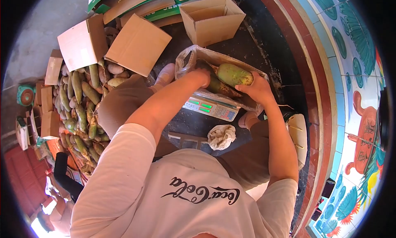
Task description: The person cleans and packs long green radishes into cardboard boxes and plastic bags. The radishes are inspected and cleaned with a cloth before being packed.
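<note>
A cardboard box (243,64) with a clear plastic liner stands on a digital scale (211,109) with green displays. Inside lie a thick green vegetable (234,75) with brown spots and a darker, brownish one (218,86) beside it. My right hand (259,88) is closed on the right end of the green vegetable, thumb on its near side. At the box's left end, my left hand (199,76) reaches in beside the darker vegetable; its fingers are hidden, so its grip cannot be made out.
A large pile of long green and brown vegetables (84,110) lies at the left. Open cardboard boxes (214,25) stand beyond and beside it. A crumpled pale bag (221,137) lies between the knees. Part of another person (62,211) shows at lower left.
</note>
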The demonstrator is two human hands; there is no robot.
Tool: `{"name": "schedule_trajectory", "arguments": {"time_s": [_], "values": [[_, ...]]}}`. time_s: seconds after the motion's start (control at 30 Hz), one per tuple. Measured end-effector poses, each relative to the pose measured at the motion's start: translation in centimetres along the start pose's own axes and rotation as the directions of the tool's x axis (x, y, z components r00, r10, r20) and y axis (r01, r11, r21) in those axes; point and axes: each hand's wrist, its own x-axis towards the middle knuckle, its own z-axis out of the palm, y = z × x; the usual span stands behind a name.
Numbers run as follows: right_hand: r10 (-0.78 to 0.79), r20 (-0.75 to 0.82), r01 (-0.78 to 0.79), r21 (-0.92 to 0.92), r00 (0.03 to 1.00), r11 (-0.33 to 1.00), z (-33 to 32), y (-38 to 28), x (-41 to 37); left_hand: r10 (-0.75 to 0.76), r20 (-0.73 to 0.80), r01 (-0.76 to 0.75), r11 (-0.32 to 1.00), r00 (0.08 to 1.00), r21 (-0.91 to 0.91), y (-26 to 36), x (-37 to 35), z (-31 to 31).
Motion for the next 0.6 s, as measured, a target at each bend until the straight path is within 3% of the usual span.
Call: {"name": "schedule_trajectory", "arguments": {"time_s": [0.07,0.17,0.27,0.33,0.43,0.53,0.6], "values": [[-0.004,0.025,0.003,0.028,1.000,1.000,0.0,0.2,0.4,-0.018,0.068,0.018,1.000,0.998,-0.004,0.1,0.0,-0.4],[-0.024,0.042,0.020,0.084,0.999,0.996,0.8,0.0,0.9,0.100,0.332,-0.112,0.994,0.938,0.017,0.3,-1.0,-3.2],[-0.061,0.060,0.054,0.113,0.996,0.992,2.9,-0.6,2.3,0.060,0.263,-0.051,0.998,0.963,-0.044,-0.6,-1.3,-1.3],[-0.078,0.098,0.066,0.119,0.992,0.991,4.5,-0.9,3.1,0.103,0.352,-0.130,0.990,0.930,0.055,-0.7,-1.9,-1.9],[-0.304,-0.011,0.304,0.110,0.952,0.946,7.1,0.6,4.5,0.106,0.376,-0.135,0.990,0.920,0.050,0.3,-3.4,-2.8],[-0.310,0.110,0.323,-0.135,0.944,0.937,7.9,-0.5,4.5,0.110,0.360,-0.127,0.992,0.926,0.021,0.1,-3.5,-2.8],[-0.347,0.103,0.362,-0.240,0.932,0.901,8.3,-1.0,4.2,0.133,0.351,-0.146,0.989,0.927,0.012,-0.2,-3.5,-2.5]]}}
